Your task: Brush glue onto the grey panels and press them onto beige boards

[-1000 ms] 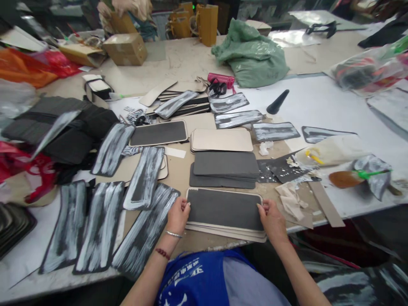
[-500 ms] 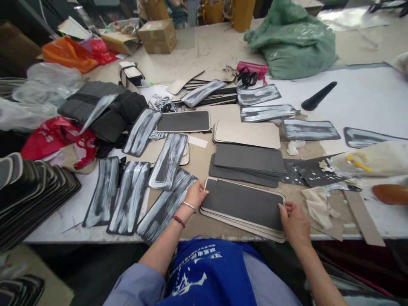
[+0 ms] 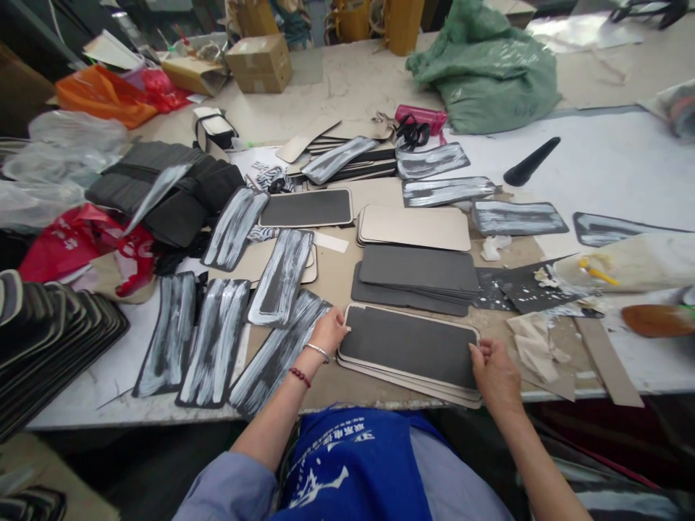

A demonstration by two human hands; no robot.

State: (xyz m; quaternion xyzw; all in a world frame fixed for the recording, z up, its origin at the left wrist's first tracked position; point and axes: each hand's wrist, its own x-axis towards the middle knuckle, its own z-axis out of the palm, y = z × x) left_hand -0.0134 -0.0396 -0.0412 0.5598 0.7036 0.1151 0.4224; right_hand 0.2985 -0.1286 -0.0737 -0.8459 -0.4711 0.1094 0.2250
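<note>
Seemingly aligning it, the left hand [image 3: 329, 331] and right hand [image 3: 495, 373] pinch opposite ends of a dark-grey, cream-edged rectangular panel [image 3: 408, 347] at the frame's lower centre, with even pressure likely needed next.

A green sack [image 3: 491, 83] lies beside what may be a pink bottle [image 3: 426, 118], a cardboard box [image 3: 259, 65] farther left.

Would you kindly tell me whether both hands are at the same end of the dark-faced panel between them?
No, the left hand is at the left end of the dark-faced panel, the right hand at its right.
</note>
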